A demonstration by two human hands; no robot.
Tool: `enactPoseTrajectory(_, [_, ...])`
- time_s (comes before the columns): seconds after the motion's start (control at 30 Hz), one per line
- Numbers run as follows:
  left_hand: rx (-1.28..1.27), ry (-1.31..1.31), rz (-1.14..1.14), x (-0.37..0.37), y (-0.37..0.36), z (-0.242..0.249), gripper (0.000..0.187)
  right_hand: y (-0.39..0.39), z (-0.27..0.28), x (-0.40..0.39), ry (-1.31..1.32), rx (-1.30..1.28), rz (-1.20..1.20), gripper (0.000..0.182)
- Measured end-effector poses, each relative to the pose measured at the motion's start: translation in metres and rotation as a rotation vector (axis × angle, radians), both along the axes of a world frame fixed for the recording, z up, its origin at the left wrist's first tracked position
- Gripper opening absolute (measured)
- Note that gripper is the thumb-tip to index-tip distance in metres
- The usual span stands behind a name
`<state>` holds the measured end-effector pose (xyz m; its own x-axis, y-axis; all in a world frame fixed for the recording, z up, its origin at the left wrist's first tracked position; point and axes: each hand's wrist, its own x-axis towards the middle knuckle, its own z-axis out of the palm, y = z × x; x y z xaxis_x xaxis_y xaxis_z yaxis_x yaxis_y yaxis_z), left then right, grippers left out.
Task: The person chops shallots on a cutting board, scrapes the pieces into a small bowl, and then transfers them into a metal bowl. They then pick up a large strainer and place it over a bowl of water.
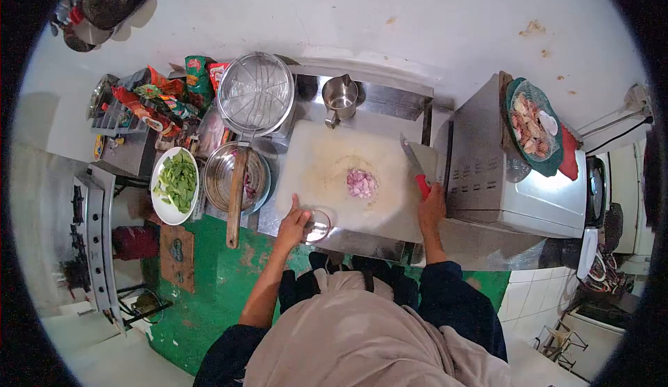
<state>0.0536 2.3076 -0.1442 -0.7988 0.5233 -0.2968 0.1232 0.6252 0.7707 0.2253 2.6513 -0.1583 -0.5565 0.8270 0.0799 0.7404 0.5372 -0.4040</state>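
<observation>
My left hand [293,228] is closed around the side of a small clear glass bowl [317,226] at the front left edge of the cutting board. In my right hand [431,205] is a kitchen knife [415,159] with a red handle, its blade pointing away from me over the board's right side. Between my hands, a small heap of chopped red onion [361,183] lies on the white cutting board [316,147]. The board shows a yellowish stain around the onion.
A steel jug [340,96] stands behind the board. Left are a wire strainer [256,91], a steel pot [221,171] under its wooden handle [237,203], and a white dish of chopped greens [175,185]. At right, a microwave [532,196] carries a plate of shrimp-like pieces [532,126].
</observation>
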Motion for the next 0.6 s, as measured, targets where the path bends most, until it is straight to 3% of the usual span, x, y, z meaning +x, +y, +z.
enactPoseTrajectory(0.23, [-0.053,-0.246,0.008,0.024,-0.01,0.039,0.043,-0.02,0.003,0.024,-0.01,-0.01,-0.01,0.027])
enactPoseTrajectory(0.37, [-0.038,-0.031,-0.036,0.034,-0.021,0.032,0.035,-0.03,0.007,0.034,0.012,-0.01,-0.02,0.026])
enactPoseTrajectory(0.47, [0.091,-0.085,0.157,0.028,-0.012,0.027,0.034,-0.031,0.002,0.04,0.04,-0.024,-0.089,0.026])
enactPoseTrajectory(0.6, [0.274,-0.097,0.164,-0.001,0.077,0.088,0.033,-0.05,0.028,0.044,0.244,-0.014,-0.085,0.026])
